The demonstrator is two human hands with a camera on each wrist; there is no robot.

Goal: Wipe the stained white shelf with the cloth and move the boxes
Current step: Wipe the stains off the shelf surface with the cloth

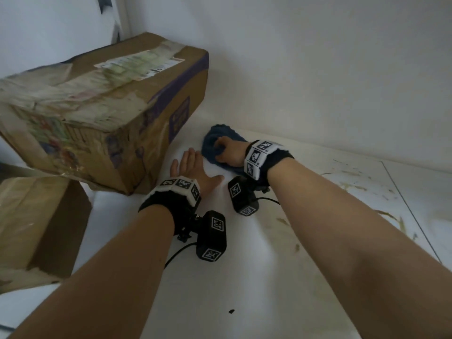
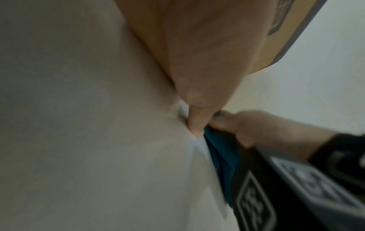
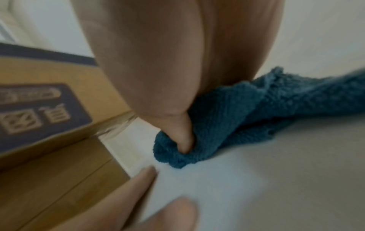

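On the white shelf (image 1: pixel 281 260), the right hand (image 1: pixel 228 152) curls its fingers round a bunched blue cloth (image 1: pixel 215 145) at 12 o'clock. Just beside it at 9 o'clock, the left hand (image 1: pixel 193 171) lies flat, fingers straight. Yellow-brown stains (image 1: pixel 352 187) streak the shelf at 3 o'clock; a battered cardboard box (image 1: pixel 105 113) sits at 10 o'clock.

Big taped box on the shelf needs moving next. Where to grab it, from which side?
Probably the big cardboard box is best clamped on its two opposite side faces, near the bottom edge, coming from the front right where the left hand lies flat on the shelf. It sits skewed, near corner forward, and its taped top looks crumpled, so the top is a poor hold. The right hand grips the blue cloth.
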